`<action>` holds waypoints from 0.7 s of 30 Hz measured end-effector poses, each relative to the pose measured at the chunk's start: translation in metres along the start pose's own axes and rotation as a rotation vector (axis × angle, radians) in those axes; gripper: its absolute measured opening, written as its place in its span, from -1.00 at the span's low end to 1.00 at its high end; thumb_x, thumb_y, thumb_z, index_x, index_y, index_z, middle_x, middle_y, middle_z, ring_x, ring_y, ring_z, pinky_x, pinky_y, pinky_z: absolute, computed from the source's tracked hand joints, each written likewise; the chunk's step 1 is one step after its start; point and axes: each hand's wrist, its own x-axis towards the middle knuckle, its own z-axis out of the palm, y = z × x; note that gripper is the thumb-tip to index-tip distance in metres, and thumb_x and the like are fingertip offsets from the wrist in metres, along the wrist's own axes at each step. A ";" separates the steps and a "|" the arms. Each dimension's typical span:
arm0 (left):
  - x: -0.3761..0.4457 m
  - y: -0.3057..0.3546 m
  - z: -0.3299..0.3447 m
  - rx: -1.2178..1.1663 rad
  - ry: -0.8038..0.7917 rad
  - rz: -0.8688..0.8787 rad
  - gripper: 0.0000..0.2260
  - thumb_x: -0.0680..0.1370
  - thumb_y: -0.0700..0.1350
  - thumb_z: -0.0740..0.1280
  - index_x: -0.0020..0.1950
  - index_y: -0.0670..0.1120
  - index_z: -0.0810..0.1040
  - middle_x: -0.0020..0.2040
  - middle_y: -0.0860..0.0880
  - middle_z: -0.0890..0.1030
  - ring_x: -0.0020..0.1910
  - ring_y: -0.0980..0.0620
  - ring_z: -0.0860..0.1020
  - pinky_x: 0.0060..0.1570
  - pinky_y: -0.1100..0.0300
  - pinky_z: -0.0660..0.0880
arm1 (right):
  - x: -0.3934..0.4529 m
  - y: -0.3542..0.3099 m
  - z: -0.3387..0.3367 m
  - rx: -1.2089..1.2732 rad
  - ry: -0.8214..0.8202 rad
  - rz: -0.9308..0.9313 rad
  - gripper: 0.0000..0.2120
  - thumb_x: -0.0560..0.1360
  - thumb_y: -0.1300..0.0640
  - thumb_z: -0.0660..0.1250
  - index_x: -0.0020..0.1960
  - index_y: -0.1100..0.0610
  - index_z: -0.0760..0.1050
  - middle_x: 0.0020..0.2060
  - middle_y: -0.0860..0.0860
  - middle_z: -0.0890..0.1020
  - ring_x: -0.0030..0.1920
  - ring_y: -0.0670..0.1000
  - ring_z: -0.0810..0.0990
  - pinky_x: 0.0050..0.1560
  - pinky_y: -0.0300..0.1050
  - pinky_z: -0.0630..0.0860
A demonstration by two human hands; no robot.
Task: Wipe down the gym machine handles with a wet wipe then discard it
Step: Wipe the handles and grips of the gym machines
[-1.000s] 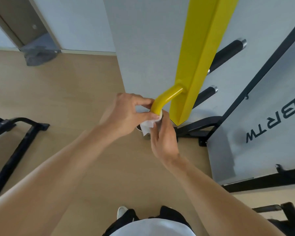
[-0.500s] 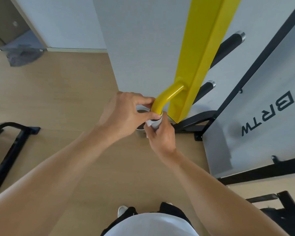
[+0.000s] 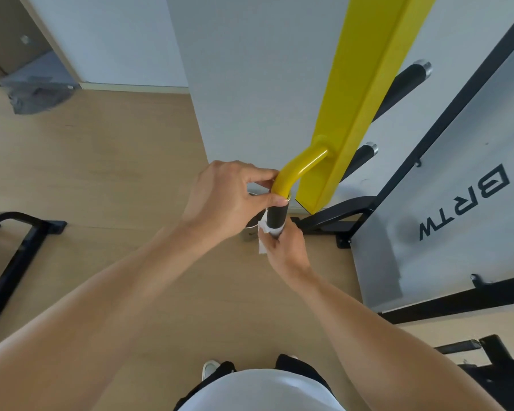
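The yellow handle is steadied at its bend by the left hand, thumb and fingers pinched around the tube just above the black grip. The wipe is wrapped low around that grip and clamped there by the right hand, fingers closed on it; a loose white flap hangs out to the left.

Wiping of this grip is judged to be under way. The hanging flap could be snagged or the wipe bunched, leaving part of the grip untouched, if the hand is slid without the wrap being kept flat. If the squeeze is relaxed, the wipe could be dropped to the floor. The other grips behind the yellow beam could be forgotten.
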 end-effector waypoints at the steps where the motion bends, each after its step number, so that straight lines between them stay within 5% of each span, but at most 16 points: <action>1: 0.000 0.000 -0.001 0.001 0.002 -0.004 -0.81 0.42 0.20 0.51 0.02 0.28 0.71 -0.04 0.26 0.71 -0.35 0.42 0.43 -0.39 0.38 0.19 | 0.001 -0.006 -0.002 0.016 0.014 -0.025 -0.87 0.55 0.06 0.41 0.05 0.05 0.51 -0.25 -0.14 0.61 -0.21 -0.10 0.62 -0.15 0.04 0.61; 4: 0.001 0.001 -0.002 -0.021 -0.008 -0.008 -0.83 0.42 0.17 0.52 0.00 0.28 0.71 -0.04 0.29 0.71 -0.37 0.44 0.44 -0.42 0.45 0.24 | 0.009 -0.036 -0.009 0.108 0.114 -0.187 -0.87 0.56 0.15 0.39 0.05 0.17 0.49 -0.39 -0.12 0.51 -0.39 -0.14 0.48 -0.37 -0.28 0.40; 7: 0.000 0.000 0.000 -0.021 -0.015 -0.012 -0.82 0.42 0.20 0.51 0.01 0.30 0.70 -0.04 0.27 0.71 -0.29 0.36 0.49 -0.37 0.42 0.24 | 0.011 -0.034 -0.011 0.105 0.134 -0.236 -0.90 0.57 0.16 0.38 0.03 0.16 0.48 -0.42 -0.12 0.46 -0.42 -0.12 0.43 -0.40 -0.21 0.37; 13: -0.003 -0.007 0.007 -0.064 0.045 0.011 -0.78 0.44 0.19 0.50 0.07 0.24 0.71 -0.01 0.20 0.71 0.02 0.15 0.59 -0.04 0.05 0.53 | 0.003 0.006 -0.005 -0.048 -0.128 0.036 -0.89 0.58 0.00 0.38 0.02 -0.02 0.47 -0.24 -0.15 0.60 -0.21 -0.14 0.61 -0.20 -0.11 0.52; 16: -0.003 -0.010 0.010 -0.021 0.065 0.055 -0.76 0.44 0.19 0.48 0.08 0.19 0.71 -0.04 0.12 0.69 0.10 0.12 0.55 0.06 0.02 0.50 | 0.004 -0.019 -0.011 0.043 -0.048 -0.088 -0.90 0.61 0.09 0.35 0.01 -0.04 0.43 -0.38 -0.20 0.55 -0.36 -0.21 0.55 -0.32 -0.27 0.40; 19: -0.002 -0.012 0.013 0.032 0.063 0.111 -0.72 0.46 0.22 0.41 0.09 0.15 0.71 -0.11 0.07 0.67 0.04 0.04 0.54 0.07 -0.05 0.48 | 0.006 -0.033 -0.015 0.094 0.008 -0.167 -0.81 0.64 0.04 0.30 0.21 0.02 0.37 -0.51 -0.03 0.46 -0.51 -0.03 0.41 -0.41 -0.01 0.38; 21: -0.002 -0.014 0.014 0.035 0.068 0.129 -0.71 0.47 0.21 0.42 0.11 0.13 0.71 -0.09 0.09 0.68 0.03 0.04 0.55 0.05 -0.08 0.49 | 0.006 -0.024 -0.015 -0.010 -0.008 -0.212 -0.67 0.65 -0.07 0.24 0.32 0.04 0.28 -0.46 0.02 0.47 -0.48 0.00 0.44 -0.42 0.00 0.39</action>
